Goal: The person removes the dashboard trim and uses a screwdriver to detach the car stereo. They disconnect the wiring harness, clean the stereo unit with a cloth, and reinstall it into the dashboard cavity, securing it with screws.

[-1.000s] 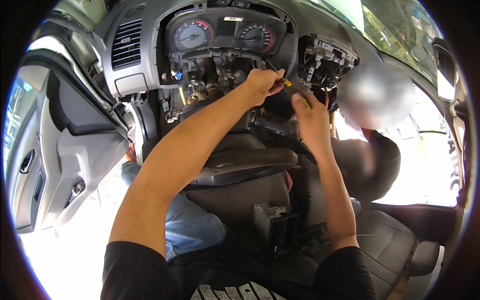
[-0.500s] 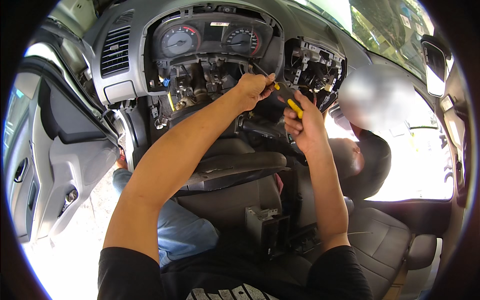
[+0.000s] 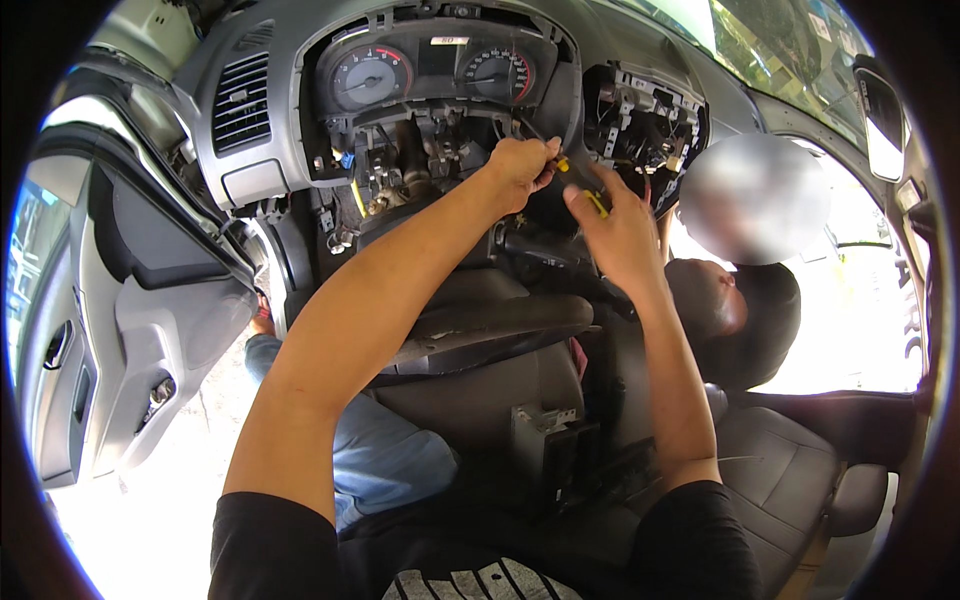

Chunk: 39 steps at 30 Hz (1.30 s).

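Observation:
My left hand (image 3: pixel 515 172) is pinched on the thin shaft of a screwdriver, whose yellow-and-black handle (image 3: pixel 587 182) angles down to the right. The shaft points up into the opened dashboard just below the instrument cluster (image 3: pixel 430 75). My right hand (image 3: pixel 618 232), slightly blurred, is closed on that handle. Around both hands lie the exposed steering column fittings (image 3: pixel 405 165) and an opening (image 3: pixel 640 120) with metal brackets in the center dash. The black steering wheel (image 3: pixel 500 312) sits below my hands.
An open door (image 3: pixel 110 330) is at left. Another person (image 3: pixel 740 310) in dark clothing leans in through the right doorway. A metal boxed unit (image 3: pixel 540 440) rests by the grey seat (image 3: pixel 770 470). A vent (image 3: pixel 240 100) is at upper left.
My right hand has turned back and forth around the screwdriver handle and is now more over it. My left hand stays at the shaft. The whole view has shifted slightly.

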{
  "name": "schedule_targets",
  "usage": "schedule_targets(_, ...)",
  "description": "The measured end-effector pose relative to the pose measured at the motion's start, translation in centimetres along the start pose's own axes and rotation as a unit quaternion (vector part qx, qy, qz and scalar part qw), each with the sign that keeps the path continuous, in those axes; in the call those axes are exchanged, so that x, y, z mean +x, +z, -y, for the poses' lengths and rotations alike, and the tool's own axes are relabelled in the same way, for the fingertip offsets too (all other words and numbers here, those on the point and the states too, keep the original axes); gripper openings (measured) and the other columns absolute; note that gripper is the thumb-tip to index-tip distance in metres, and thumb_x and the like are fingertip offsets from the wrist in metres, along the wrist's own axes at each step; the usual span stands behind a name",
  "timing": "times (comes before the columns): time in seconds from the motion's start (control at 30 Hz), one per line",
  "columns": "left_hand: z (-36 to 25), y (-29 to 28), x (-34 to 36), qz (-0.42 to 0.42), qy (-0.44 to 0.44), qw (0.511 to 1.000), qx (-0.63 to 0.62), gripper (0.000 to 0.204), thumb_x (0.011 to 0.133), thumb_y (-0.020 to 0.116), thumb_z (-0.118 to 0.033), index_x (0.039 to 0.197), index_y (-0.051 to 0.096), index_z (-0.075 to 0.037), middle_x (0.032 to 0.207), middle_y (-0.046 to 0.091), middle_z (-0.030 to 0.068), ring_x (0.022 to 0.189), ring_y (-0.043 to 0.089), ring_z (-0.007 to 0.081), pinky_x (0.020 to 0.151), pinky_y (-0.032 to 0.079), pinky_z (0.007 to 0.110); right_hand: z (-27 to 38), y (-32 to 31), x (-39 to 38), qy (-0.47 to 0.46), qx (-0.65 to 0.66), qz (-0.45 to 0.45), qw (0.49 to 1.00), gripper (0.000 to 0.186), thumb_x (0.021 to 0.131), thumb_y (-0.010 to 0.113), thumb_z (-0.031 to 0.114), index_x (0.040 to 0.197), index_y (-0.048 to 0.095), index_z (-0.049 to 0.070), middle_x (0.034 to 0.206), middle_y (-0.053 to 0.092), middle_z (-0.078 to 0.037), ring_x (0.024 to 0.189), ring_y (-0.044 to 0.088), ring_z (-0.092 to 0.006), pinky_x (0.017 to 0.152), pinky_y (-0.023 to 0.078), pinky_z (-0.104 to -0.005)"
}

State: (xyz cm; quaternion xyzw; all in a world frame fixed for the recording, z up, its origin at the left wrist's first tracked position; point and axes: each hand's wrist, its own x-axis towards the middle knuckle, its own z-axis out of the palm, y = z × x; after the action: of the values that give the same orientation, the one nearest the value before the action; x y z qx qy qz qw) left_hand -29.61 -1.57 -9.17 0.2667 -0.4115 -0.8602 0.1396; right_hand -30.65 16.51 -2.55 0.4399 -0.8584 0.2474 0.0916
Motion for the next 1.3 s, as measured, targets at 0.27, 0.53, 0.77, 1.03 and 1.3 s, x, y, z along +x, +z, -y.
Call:
schedule_targets(0.27,0.2,0.1,0.1,0.019,0.016,1.0,-0.012,0.014,0.099,0.072,-0.017,0.093,0.07,-0.005,0.089,0.068,0.0038,0.08,0.062,0.0139,0.073,0.052,0.03,-1.4,0.3,1.6,0.318,0.416,0.081,0.848,0.034,0.103,0.057,0.033,0.114,0.068,0.003,0.099,0.072,-0.028,0.078,0.071,-0.0451,0.072,0.053,-0.0523)
schedule_targets(0.53,-0.1,-0.6,0.3,0.017,0.008,1.0,-0.001,0.015,0.1,0.07,-0.018,0.095,0.071,-0.004,0.09,0.07,0.0036,0.077,0.062,0.0119,0.069,0.051,0.028,-0.1,0.9,0.2,-0.027,-0.098,0.027,0.994,0.04,0.101,0.057,0.034,0.111,0.069,-0.003,0.094,0.072,-0.028,0.094,0.069,-0.0489,0.085,0.052,-0.056)
schedule_targets(0.77,-1.6,-2.8,0.5,-0.033,0.01,0.999,-0.01,0.008,0.098,0.064,-0.011,0.096,0.069,-0.004,0.089,0.069,0.0066,0.079,0.067,0.0163,0.069,0.055,0.029,-1.1,1.4,1.5,0.1,0.088,0.026,0.991,0.046,0.103,0.055,0.04,0.111,0.073,-0.002,0.088,0.072,-0.026,0.092,0.07,-0.0447,0.084,0.051,-0.0495)
schedule_targets(1.03,-4.1,-11.0,-7.9,-0.046,0.016,0.991,-0.128,0.032,0.103,0.038,0.007,0.134,0.041,0.01,0.128,0.059,0.0233,0.121,0.061,0.0346,0.11,0.054,0.044,2.9,-3.5,-2.2,0.052,0.118,0.024,0.991,0.043,0.102,0.058,0.037,0.105,0.072,-0.003,0.084,0.07,-0.028,0.088,0.069,-0.0468,0.081,0.05,-0.0516)
schedule_targets(1.3,-6.2,-12.5,-13.7,0.072,0.139,0.934,-0.322,0.043,0.114,0.017,-0.017,0.147,0.036,0.004,0.153,0.051,0.0175,0.146,0.045,0.0374,0.122,0.04,0.053,9.2,-4.4,-7.0,-0.077,0.193,0.046,0.977,0.029,0.101,0.064,0.027,0.108,0.07,0.0,0.069,0.065,-0.018,0.068,0.068,-0.038,0.064,0.049,-0.0442)
